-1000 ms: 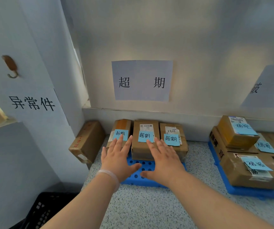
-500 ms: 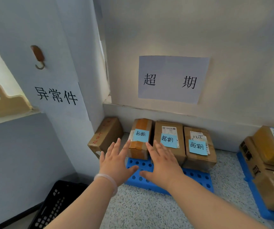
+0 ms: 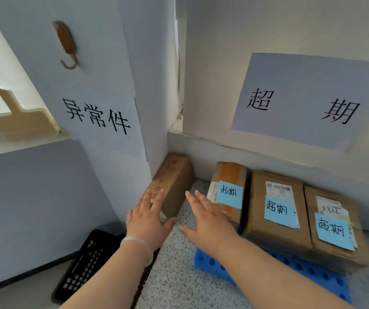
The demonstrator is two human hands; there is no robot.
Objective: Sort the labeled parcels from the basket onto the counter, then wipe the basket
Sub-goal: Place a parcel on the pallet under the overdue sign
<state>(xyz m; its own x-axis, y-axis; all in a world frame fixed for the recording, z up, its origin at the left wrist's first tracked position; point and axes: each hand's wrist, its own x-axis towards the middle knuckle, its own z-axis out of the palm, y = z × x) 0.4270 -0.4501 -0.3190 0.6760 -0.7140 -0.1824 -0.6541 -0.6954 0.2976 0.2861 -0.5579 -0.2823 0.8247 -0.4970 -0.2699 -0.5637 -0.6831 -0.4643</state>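
Observation:
Three cardboard parcels with blue sticky labels lie side by side on a blue perforated mat point(image 3: 312, 270): the left one point(image 3: 228, 190), the middle one point(image 3: 277, 208), the right one point(image 3: 335, 228). An unlabeled brown parcel point(image 3: 174, 186) leans against the white pillar at the counter's left end. My left hand point(image 3: 149, 221) is spread open, its fingertips over that leaning parcel's near end. My right hand point(image 3: 208, 221) is open too, hovering over the speckled counter point(image 3: 174, 282) between the leaning parcel and the left labeled one. The black basket point(image 3: 83, 264) sits low at the left, below the counter.
A paper sign point(image 3: 301, 103) hangs on the back wall above the labeled parcels. Another sign point(image 3: 96, 117) and a brown hook point(image 3: 66, 45) are on the pillar. A wooden paddle-shaped board point(image 3: 23, 121) rests on the ledge at the far left.
Both open hands have shifted left, away from the labeled parcels and toward the leaning brown parcel. The view has turned left, so the right-hand stack of parcels has left the frame.

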